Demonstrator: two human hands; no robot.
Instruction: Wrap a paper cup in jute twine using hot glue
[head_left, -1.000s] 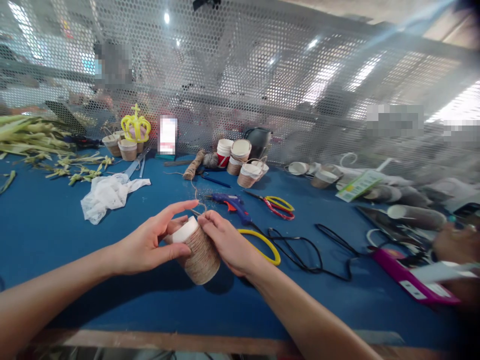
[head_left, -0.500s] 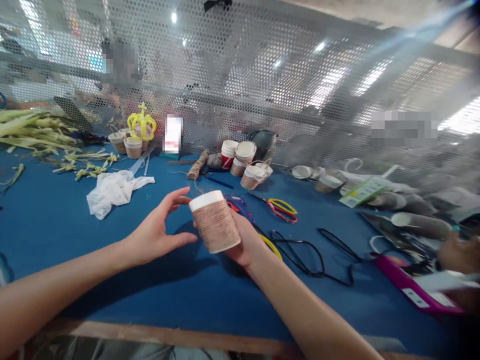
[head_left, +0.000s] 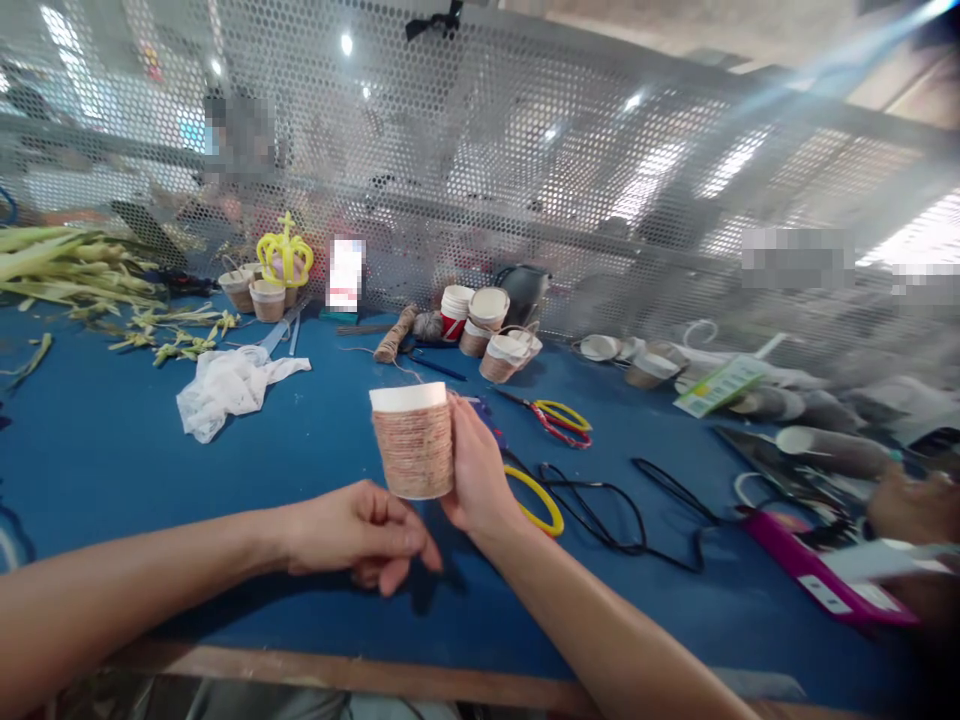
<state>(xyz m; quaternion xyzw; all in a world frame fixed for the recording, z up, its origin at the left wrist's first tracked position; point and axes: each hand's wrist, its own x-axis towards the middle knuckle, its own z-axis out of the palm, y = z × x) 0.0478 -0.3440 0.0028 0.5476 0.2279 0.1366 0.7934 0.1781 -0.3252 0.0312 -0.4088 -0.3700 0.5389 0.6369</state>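
Cup (head_left: 412, 440) wrapped in string (head_left: 416, 468) is up over the blue table (head_left: 315, 440), held in the right hand (head_left: 481, 468). Just below the cup, the left hand (head_left: 361, 532) is curled; I can't tell if it holds anything. Scissors (head_left: 534, 408) lie right of the cup.

The right hand (head_left: 480, 465) holds a twine-wrapped cup (head_left: 412, 442), white rim uppermost, above the blue tabletop (head_left: 315, 430). The left hand (head_left: 367, 535) is loosely curled just below it; whether they touch is unclear. Scissors (head_left: 556, 420) lie beyond the right hand. Farther back are a cloth (head_left: 231, 388), a twine bundle (head_left: 395, 335) and a yellow crown (head_left: 285, 255).
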